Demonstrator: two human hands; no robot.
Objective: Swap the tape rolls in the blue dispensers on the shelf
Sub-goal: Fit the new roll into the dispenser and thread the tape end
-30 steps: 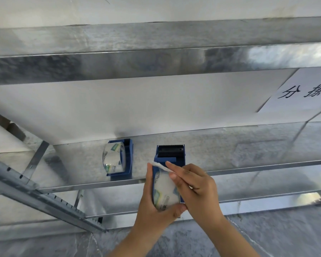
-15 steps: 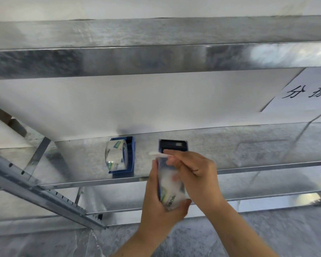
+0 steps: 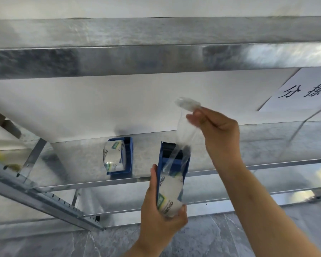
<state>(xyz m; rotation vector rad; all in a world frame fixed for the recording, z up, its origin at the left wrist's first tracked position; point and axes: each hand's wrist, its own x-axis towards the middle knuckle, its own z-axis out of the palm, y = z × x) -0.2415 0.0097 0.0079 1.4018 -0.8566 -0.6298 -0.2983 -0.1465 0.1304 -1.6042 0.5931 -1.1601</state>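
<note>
Over on the left, one blue dispenser [image 3: 129,154] is sitting on the metal shelf [image 3: 258,145], its tape roll [image 3: 113,157] seated inside and facing us. Just right of it, the left hand [image 3: 159,217] is gripping the second dispenser [image 3: 161,164] out in front of the shelf edge, fingers and thumb wrapped round its loaded roll [image 3: 170,199]. A clear strip of tape [image 3: 183,134] is running up from that roll (crumpled at the top end) to the right hand [image 3: 219,134], which is pinching it between thumb and fingertips. Far right, a paper sign [image 3: 308,89] is hanging on the wall.
</note>
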